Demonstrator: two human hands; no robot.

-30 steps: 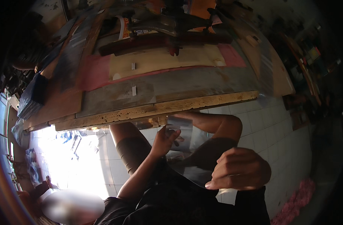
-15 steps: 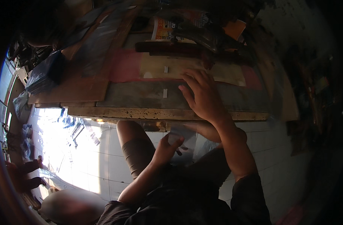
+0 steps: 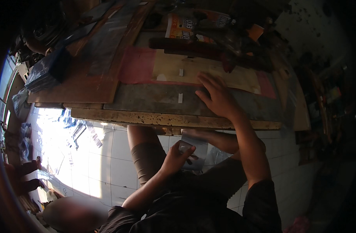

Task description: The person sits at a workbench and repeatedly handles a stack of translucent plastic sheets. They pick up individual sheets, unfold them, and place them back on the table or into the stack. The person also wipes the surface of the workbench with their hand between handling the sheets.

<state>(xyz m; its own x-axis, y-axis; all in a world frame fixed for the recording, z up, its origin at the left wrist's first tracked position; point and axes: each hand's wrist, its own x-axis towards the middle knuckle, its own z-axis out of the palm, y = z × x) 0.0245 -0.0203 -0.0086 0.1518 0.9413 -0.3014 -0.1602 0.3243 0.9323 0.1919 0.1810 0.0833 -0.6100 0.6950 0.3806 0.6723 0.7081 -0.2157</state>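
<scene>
**Right hand [image 3: 222,101] is up on the bench [image 3: 146,116] now, left one's staying put**

Going left to right: over on the far left there's a stack of blue packs [image 3: 47,72], sitting where it was. Next, the pink sheet [image 3: 137,64] lies under the cream strip [image 3: 168,70] on the bench.

Then the left hand [image 3: 174,160], below the bench edge, over the lap. Looks like thumb and fingers are pinched on a clear plastic sheet [image 3: 199,147], same hold as a second ago. Just above, two small white tabs [image 3: 181,72] lie apart: one on the strip, one nearer the edge on the grey surface.

Right of those is the big change. The right hand was raised off to the right, away from the bench; now it's palm-down over the strip's near edge, thumb spread from the fingers, no visible hold on anything. Can't see under the palm, or whether it's pressing. It's near the tabs but not on them.

My read: the work's now split, left minding the plastic, right busy at the strip.
</scene>
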